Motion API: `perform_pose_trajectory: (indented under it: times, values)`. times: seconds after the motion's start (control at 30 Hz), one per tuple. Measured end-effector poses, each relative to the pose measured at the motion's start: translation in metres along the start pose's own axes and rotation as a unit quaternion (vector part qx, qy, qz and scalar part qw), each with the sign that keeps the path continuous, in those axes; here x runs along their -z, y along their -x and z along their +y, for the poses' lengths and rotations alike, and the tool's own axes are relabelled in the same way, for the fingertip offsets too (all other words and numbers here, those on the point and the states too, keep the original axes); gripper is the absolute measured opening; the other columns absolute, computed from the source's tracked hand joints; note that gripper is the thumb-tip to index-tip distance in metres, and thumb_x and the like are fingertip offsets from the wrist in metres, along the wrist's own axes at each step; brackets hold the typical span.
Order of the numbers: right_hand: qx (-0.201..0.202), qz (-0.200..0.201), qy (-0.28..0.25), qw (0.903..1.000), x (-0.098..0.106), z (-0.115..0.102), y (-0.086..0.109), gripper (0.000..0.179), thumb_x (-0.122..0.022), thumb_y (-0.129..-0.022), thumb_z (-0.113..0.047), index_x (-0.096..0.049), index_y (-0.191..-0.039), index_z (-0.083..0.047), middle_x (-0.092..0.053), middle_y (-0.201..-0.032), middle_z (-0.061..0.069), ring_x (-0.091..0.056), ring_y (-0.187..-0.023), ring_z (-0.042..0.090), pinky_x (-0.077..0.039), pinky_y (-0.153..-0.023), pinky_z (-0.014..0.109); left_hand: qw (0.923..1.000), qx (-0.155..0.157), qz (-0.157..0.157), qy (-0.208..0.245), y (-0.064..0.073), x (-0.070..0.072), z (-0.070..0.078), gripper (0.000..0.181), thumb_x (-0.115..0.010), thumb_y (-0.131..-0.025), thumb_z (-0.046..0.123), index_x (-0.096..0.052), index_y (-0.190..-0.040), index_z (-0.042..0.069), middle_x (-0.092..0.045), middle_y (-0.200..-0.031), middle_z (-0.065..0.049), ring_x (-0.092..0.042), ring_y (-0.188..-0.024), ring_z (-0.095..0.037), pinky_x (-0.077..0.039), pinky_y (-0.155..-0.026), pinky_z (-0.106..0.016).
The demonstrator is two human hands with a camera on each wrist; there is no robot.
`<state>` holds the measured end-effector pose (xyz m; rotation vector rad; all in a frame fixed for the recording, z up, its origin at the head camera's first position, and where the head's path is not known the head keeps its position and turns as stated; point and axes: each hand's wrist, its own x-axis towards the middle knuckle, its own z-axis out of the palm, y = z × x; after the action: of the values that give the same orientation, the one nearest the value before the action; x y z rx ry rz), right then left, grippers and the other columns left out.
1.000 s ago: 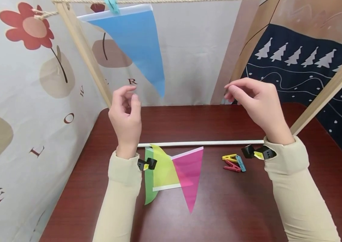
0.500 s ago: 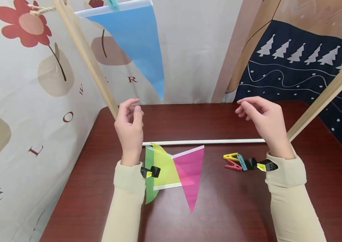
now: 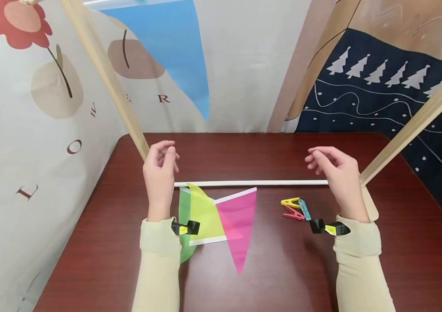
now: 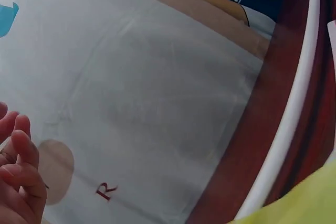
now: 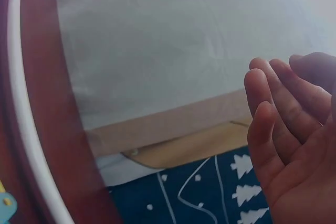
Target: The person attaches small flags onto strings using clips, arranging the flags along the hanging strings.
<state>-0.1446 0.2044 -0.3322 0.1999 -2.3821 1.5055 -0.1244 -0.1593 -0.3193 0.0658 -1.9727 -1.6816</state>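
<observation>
My left hand (image 3: 160,177) is raised near the foot of the left wooden post, fingers loosely bent and holding nothing. My right hand (image 3: 338,180) hovers by the right post in a similar relaxed pose, also holding nothing. On the table between them lie a green pennant (image 3: 184,203), a yellow pennant (image 3: 205,216) and a pink pennant (image 3: 240,221), overlapping one another. Nearest to the right hand are a yellow clothespin (image 3: 291,202), a red clothespin (image 3: 293,213) and a blue clothespin (image 3: 304,209). A blue pennant (image 3: 178,47) hangs at the upper left.
A white rod (image 3: 260,183) runs across the dark red table (image 3: 275,268) behind the pennants. The left wooden post (image 3: 107,82) and the right wooden post (image 3: 416,125) slant upward on either side. A printed cloth backdrop (image 3: 244,65) closes off the back.
Both hands have come down toward the table, apart from each other and with nothing in them. The view has tilted downward, so the rope at the top has gone out of sight.
</observation>
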Motion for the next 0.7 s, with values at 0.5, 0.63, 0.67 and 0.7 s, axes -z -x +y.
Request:
perform_pose_trajectory:
  times: [0.5, 0.63, 0.67, 0.7]
  values:
    - [-0.046, -0.014, -0.034, 0.9983, -0.009, 0.032, 0.017, 0.031, -0.054, -0.092, -0.03, -0.063, -0.112, -0.008, -0.067, -0.091, -0.008, -0.063, -0.075, 0.013, -0.049, -0.061, 0.019, 0.998, 0.038, -0.046, -0.023, 0.007, -0.003, -0.053, 0.022, -0.056, -0.09, 0.033, -0.064, -0.102, 0.016, -0.059, -0.077, -0.007, -0.05, -0.052, -0.018, -0.038, -0.046, -0.022]
    - [-0.06, -0.017, -0.045, 0.9971, -0.009, 0.042, 0.02, 0.032, -0.054, -0.092, -0.029, -0.062, -0.112, -0.006, -0.067, -0.089, -0.009, -0.063, -0.075, 0.009, -0.049, -0.06, 0.019, 0.9963, 0.035, -0.06, -0.05, 0.009, -0.006, -0.055, 0.025, -0.056, -0.09, 0.038, -0.065, -0.1, 0.016, -0.06, -0.079, -0.012, -0.052, -0.056, -0.026, -0.041, -0.05, -0.023]
    - [-0.065, -0.018, -0.049, 0.9965, -0.009, 0.044, 0.02, 0.033, -0.054, -0.092, -0.029, -0.062, -0.113, -0.005, -0.067, -0.089, -0.009, -0.063, -0.076, 0.009, -0.049, -0.06, 0.02, 0.9959, 0.036, -0.063, -0.054, 0.009, -0.006, -0.055, 0.026, -0.056, -0.09, 0.038, -0.066, -0.1, 0.016, -0.061, -0.079, -0.013, -0.053, -0.057, -0.028, -0.042, -0.051, -0.024]
    - [-0.07, -0.019, -0.054, 0.9959, -0.009, 0.047, 0.021, 0.033, -0.054, -0.092, -0.029, -0.062, -0.113, -0.005, -0.067, -0.089, -0.008, -0.063, -0.076, 0.008, -0.049, -0.06, 0.02, 0.9953, 0.039, -0.067, -0.058, 0.009, -0.006, -0.054, 0.027, -0.056, -0.09, 0.038, -0.066, -0.1, 0.015, -0.061, -0.08, -0.014, -0.053, -0.058, -0.031, -0.042, -0.051, -0.024]
